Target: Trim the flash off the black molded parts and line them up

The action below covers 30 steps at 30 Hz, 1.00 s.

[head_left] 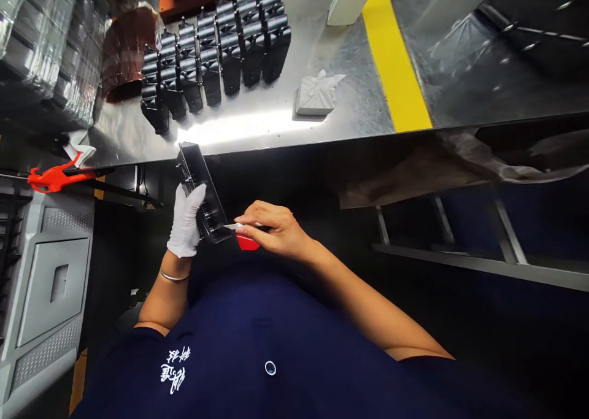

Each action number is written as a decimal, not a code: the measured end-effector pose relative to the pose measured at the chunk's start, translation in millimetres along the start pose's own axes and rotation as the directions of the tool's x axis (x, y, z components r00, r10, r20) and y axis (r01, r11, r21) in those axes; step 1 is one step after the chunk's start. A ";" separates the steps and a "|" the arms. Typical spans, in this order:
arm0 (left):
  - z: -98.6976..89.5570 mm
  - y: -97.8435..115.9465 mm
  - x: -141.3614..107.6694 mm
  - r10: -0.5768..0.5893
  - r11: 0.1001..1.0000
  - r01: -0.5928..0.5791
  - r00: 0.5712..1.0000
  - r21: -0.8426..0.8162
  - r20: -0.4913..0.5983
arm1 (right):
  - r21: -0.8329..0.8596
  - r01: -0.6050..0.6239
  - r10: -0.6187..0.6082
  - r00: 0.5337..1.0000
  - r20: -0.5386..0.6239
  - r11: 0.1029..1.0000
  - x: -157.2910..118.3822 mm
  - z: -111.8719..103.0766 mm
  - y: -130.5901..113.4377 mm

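Observation:
My left hand (186, 219), in a white glove, grips a long black plastic housing (205, 183) and holds it tilted in front of the table edge. The housing looks like an open, box-shaped tray with small ribs and pegs along one side. My bare right hand (276, 229) is closed around a slim craft knife (237, 226). Its pointed blade meets the lower right corner of the housing; whether it cuts in cannot be seen. Just below the right fingers shows a red piece (247, 242) that I cannot make out.
On the metal table (257, 124) stand rows of similar black parts (211, 69), a tissue pack (317, 94) and a brown tape roll (124, 54). Clear-wrapped stacks (55, 51) rise at left, above a red air gun (59, 176) and a grey case (53, 284).

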State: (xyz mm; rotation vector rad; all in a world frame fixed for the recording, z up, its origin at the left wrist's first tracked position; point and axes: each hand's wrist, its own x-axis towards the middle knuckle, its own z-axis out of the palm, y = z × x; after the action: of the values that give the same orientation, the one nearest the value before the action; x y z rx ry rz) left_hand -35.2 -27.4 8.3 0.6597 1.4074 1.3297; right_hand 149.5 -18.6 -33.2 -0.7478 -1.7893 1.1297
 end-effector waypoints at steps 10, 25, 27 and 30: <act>2.4 -10.0 -21.7 -0.099 0.985 0.057 0.957 0.161 0.272 | -0.122 -0.012 -0.019 0.969 -0.246 0.992 38.8 -23.1 24.9; -27.8 8.4 -23.9 -0.446 0.892 0.405 0.721 0.199 0.531 | -0.372 0.179 -0.112 0.974 0.195 0.911 48.3 -81.2 -5.7; -29.6 8.6 -22.7 -0.452 0.891 0.391 0.706 0.231 0.545 | -0.393 0.234 -0.117 0.947 0.298 0.889 52.4 -88.1 -7.9; -33.4 8.1 -20.8 -0.486 0.872 0.408 0.649 0.271 0.585 | -0.403 0.304 -0.133 0.907 0.399 0.863 58.6 -95.4 -10.3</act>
State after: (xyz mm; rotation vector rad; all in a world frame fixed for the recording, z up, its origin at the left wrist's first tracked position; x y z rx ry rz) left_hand -61.5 -56.5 17.0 0.6935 0.9800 0.5319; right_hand 208.5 62.8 17.0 -0.5984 -2.4378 0.7194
